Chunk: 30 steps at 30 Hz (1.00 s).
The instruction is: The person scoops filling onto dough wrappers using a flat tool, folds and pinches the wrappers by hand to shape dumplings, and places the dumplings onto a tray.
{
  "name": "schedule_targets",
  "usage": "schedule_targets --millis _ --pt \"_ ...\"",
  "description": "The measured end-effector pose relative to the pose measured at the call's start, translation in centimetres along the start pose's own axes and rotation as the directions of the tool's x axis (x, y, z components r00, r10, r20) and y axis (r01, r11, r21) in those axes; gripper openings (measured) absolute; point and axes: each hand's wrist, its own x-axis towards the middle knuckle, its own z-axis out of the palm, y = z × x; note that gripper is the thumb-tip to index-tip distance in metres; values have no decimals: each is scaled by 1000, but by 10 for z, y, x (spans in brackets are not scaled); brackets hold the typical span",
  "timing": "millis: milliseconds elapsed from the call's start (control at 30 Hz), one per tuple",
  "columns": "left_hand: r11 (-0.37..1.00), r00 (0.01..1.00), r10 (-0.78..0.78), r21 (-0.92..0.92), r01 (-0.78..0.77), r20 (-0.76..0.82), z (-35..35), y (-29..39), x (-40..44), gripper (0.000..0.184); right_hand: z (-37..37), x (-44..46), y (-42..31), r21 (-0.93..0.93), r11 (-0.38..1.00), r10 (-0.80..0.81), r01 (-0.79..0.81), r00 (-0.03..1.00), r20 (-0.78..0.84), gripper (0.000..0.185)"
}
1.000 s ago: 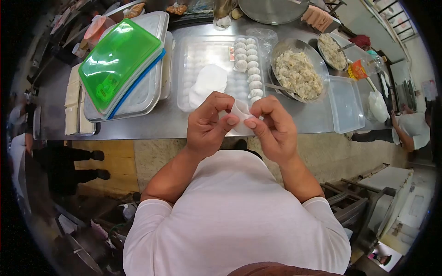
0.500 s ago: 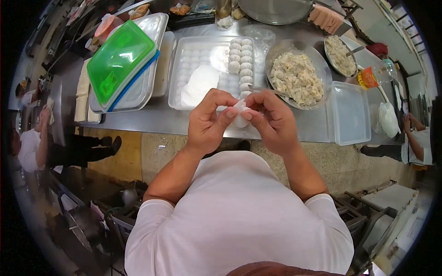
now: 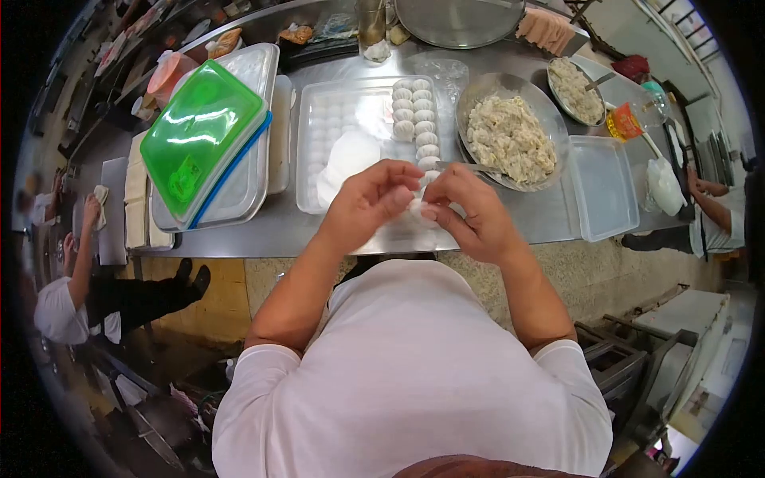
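Between my two hands is a small white dumpling (image 3: 417,209), partly hidden by the fingers. My right hand (image 3: 470,211) pinches it with thumb and index finger. My left hand (image 3: 373,203) is beside it, fingers curled, thumb near the index finger; whether it grips the dumpling is unclear. Behind them, a translucent tray (image 3: 306,143) bears rows of pleated dumplings (image 3: 425,127) on its right side. A stack of white wrappers (image 3: 348,159) lies on it, left of the dumplings. A metal bowl (image 3: 564,131) of filling, with a utensil across its rim, stands to the right.
Stacked containers with a green lid (image 3: 205,127) stand at left. At right are a plastic container (image 3: 604,187), a smaller bowl of filling (image 3: 575,89), a bottle (image 3: 629,119) and a white bag (image 3: 665,187). One person (image 3: 68,307) is at far left, another (image 3: 721,215) at far right.
The wrapper between my fingers has become a closed, rounder piece. My left fingers have loosened and shifted slightly. The person at left shows more fully, and the view has shifted.
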Motion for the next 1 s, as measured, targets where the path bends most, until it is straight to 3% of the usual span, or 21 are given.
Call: schedule_targets --millis 33,67,133,167,200,233,267,333,400,467,533,567,767,833,867,933,1000 --pt "902 949 -308 -294 315 69 -6 -1 2 28 2 3 3 -15 996 -92 92 996 16 19" --pt "896 946 -316 -302 325 80 -13 -7 3 28 4 6 3 -19 997 -77 77 997 14 19" --pt "680 817 -391 -465 567 424 -31 -26 10 37 9 13 3 -79 997 11 -9 1000 26 23" --pt "665 852 -423 -534 523 308 -32 -30 13 29 12 13 5 -78 997 27 -25 999 24 23" --pt "653 845 -431 -537 534 316 -37 -32 15 29 16 11 8 77 966 246 -245 969 8 21" --pt "703 885 -418 -544 458 205 -42 -32 17 27 20 9 11 228 867 450 -443 893 23 20" --pt "751 914 -396 -540 380 93 -46 -29 20 26 26 8 17 227 861 462 -455 886 22 20" --pt "772 926 -368 -528 354 84 -53 -27 23 35 39 6 31 528 728 535 -437 844 -40 15" --pt "875 933 -358 -331 352 45 -58 -33 24 42 56 10 37 451 755 569 -476 818 -89 19" --pt "894 935 -351 -280 350 46 -58 -33 25 44 73 16 43 366 779 588 -509 796 -145 26" --pt "911 938 -343 -227 344 46 -56 -33 26 46 85 20 48 142 896 445 -421 847 -292 35" --pt "905 937 -345 -241 349 61 -57 -33 27 47 86 20 49 145 894 449 -425 845 -292 35" --pt "899 938 -335 -269 345 82 -59 -48 29 44 98 12 63 266 868 488 -420 821 -296 35" --pt "906 945 -320 -273 324 59 -60 -53 32 41 99 10 68 324 805 583 -497 762 -282 35" --pt "933 949 -313 -175 316 41 -65 -56 36 40 98 9 68 329 803 587 -498 758 -284 35" --pt "948 951 -309 -72 310 31 -75 -59 48 40 97 6 62 668 521 785 -531 606 -131 33" --pt "910 950 -305 276 310 -61 -85 -61 65 41 91 -3 66 615 544 776 -571 622 -109 31"
